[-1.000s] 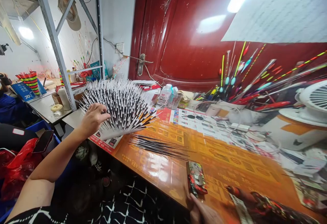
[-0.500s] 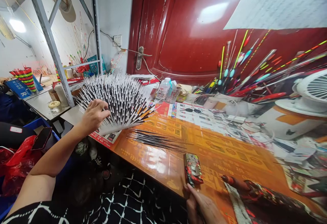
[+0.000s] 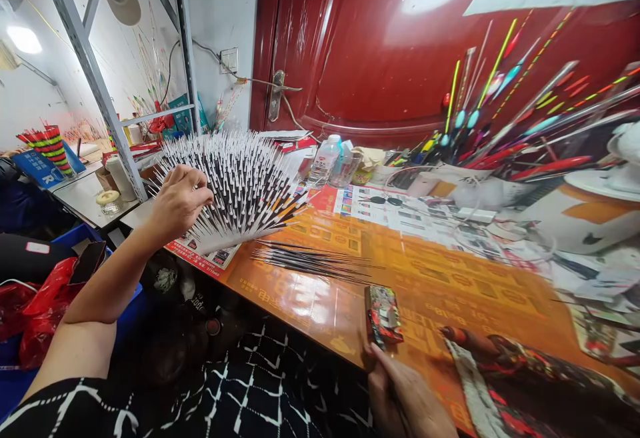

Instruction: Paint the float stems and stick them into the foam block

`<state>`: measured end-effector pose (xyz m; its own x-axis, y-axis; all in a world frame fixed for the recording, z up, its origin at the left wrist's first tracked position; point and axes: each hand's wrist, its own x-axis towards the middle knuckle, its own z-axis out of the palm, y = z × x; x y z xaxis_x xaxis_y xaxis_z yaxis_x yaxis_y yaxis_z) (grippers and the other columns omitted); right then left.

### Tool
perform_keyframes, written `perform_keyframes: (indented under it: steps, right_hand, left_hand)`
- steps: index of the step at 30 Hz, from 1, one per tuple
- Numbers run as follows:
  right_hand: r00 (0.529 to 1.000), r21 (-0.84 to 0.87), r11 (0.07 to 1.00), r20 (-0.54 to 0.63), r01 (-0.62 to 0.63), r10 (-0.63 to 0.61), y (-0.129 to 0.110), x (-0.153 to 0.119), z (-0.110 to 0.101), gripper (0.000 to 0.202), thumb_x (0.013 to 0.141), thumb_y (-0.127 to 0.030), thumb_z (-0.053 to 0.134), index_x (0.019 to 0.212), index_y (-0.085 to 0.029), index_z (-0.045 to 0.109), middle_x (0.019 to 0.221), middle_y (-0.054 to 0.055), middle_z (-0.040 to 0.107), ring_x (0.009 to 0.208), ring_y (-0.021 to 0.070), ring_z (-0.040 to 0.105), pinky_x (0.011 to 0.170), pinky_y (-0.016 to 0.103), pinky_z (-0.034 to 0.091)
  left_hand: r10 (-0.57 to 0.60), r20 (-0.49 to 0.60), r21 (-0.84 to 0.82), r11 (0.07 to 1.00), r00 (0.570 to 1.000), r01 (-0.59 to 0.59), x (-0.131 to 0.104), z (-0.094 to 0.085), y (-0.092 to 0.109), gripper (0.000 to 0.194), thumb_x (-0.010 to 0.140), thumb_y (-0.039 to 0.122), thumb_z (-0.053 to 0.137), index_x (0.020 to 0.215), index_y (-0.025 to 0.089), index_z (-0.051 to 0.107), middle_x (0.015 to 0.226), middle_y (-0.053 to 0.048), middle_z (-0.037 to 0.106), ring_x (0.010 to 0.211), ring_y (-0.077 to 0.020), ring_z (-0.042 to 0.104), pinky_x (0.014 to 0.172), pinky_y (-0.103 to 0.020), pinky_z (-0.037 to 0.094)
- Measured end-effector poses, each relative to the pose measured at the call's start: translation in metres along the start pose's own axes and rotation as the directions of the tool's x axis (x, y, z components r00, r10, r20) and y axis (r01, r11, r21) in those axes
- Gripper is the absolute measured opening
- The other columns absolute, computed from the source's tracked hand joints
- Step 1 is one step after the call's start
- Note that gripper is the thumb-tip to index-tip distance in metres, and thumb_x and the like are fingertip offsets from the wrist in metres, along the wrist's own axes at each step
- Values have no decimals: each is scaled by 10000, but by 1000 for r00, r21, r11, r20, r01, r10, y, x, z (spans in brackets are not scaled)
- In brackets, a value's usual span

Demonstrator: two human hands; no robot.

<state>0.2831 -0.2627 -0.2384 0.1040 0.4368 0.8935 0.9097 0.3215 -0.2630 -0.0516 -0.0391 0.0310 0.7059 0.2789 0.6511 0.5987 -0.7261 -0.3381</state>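
My left hand is closed in a pinch at the left side of a dense cluster of thin rods, dark with white tips, which look like fishing floats. They fan out from a pale base. Whatever is between the fingertips is too small to make out. My right hand is closed at the table's front edge, its fingertips next to a paint-smeared block. Its grip is mostly hidden, so I cannot make out what it holds. A row of slender black rods lies between the cluster and the block.
A paint-stained roll of cloth lies at the right of the orange-covered table. Behind stand a plastic bottle and colourful fishing floats. A metal shelf frame rises at left, above a blue bin with red bags.
My left hand has risen slightly beside the cluster, still pinched. My right hand stays by the block. The camera view has shifted a little.
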Motion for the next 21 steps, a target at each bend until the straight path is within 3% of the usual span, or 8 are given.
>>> perform_keyframes:
  steps: [13,16,21]
  right_hand:
    - [997,38,997,-44,-60,61,-4,-1,4,330,905,-117,652,1214,-226,692,995,46,757,823,190,723,828,329,570]
    - [996,38,996,-40,-82,83,-1,-2,4,313,903,-124,658,1196,-227,698,981,39,759,815,189,721,824,328,569]
    - [999,17,999,-24,-34,34,5,-7,4,329,918,-148,636,1236,-223,680,976,36,758,809,183,722,809,308,570]
  left_hand:
    - [22,49,16,1000,999,-23,-5,22,3,147,951,210,630,814,209,681,979,-53,594,1025,-234,459,891,-394,389]
    - [-3,48,-7,1000,999,4,-8,20,2,34,930,253,679,914,235,703,1034,-43,601,1039,-233,463,913,-393,404]
    - [-23,-78,-71,997,997,17,-15,3,3,142,926,248,693,1068,244,692,1042,-40,622,1007,-213,492,906,-374,457]
